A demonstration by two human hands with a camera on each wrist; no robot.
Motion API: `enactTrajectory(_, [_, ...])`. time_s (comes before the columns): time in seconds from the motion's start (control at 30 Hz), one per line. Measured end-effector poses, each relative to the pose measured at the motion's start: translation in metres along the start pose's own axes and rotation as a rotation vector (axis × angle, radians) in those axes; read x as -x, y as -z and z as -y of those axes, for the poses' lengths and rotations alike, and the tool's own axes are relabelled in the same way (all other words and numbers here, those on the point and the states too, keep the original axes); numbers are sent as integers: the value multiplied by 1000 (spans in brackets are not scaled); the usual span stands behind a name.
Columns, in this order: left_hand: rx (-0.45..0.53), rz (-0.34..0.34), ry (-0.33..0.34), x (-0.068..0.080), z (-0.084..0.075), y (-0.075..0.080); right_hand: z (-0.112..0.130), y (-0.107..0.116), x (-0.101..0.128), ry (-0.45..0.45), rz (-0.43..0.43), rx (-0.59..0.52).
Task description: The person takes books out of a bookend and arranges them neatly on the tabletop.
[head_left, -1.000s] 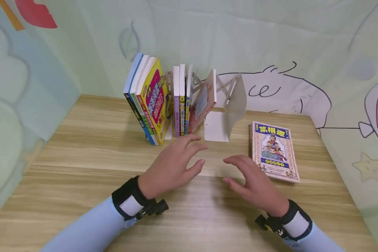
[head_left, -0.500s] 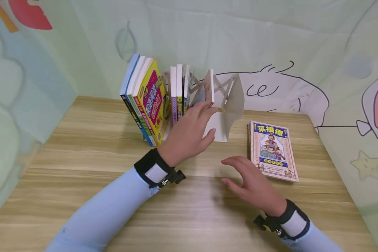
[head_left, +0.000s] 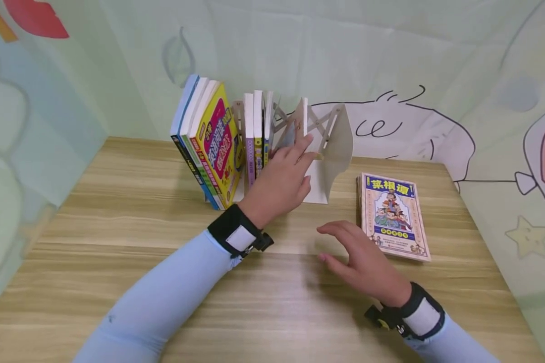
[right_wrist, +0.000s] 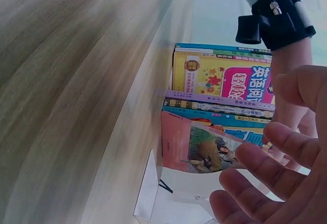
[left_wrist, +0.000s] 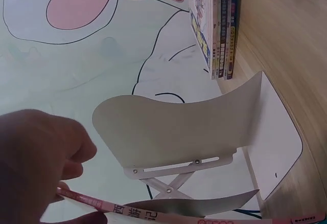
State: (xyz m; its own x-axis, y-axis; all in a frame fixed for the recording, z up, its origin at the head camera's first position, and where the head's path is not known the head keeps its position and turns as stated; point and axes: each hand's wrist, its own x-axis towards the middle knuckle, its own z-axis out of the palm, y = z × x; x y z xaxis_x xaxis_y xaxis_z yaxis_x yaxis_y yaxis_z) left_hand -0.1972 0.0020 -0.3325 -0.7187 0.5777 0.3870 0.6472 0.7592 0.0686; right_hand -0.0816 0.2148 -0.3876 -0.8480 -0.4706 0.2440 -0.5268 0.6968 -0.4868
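My left hand [head_left: 305, 162] reaches to the white expanding book rack [head_left: 338, 143] and grips a pink-covered book [head_left: 300, 118] that stands tilted in the rack's right slot. In the left wrist view the fingers [left_wrist: 46, 168] pinch that book's pink edge [left_wrist: 138, 212] below the curved end plate [left_wrist: 179, 129]. My right hand [head_left: 333, 244] hovers open just above the wooden table [head_left: 118, 212], its spread fingers [right_wrist: 265, 168] holding nothing. A thick illustrated book [head_left: 392, 217] lies flat just right of that hand.
Several books stand in the rack's left slots, a yellow one [head_left: 217, 143] leaning at the front and thin ones [head_left: 256, 136] upright beside it. A fabric wall with cartoon drawings [head_left: 413, 75] closes the table's back and sides.
My left hand went forward from above the table to the rack and took hold of the tilted pink book, raising it nearer upright. The right hand barely moved.
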Motion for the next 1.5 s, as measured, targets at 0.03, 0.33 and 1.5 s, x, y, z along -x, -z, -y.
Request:
enactTrajectory(0.03, [-5,-18,-7,1,0,0,0,0,0,2,0,1])
enactTrajectory(0.33, [103,-262,7,15,0,3,-2,-1,2,-5,10,0])
enactTrajectory(1.5, [234,-467,-67,112,-5,40,-12,4,13,-73,-39,-6])
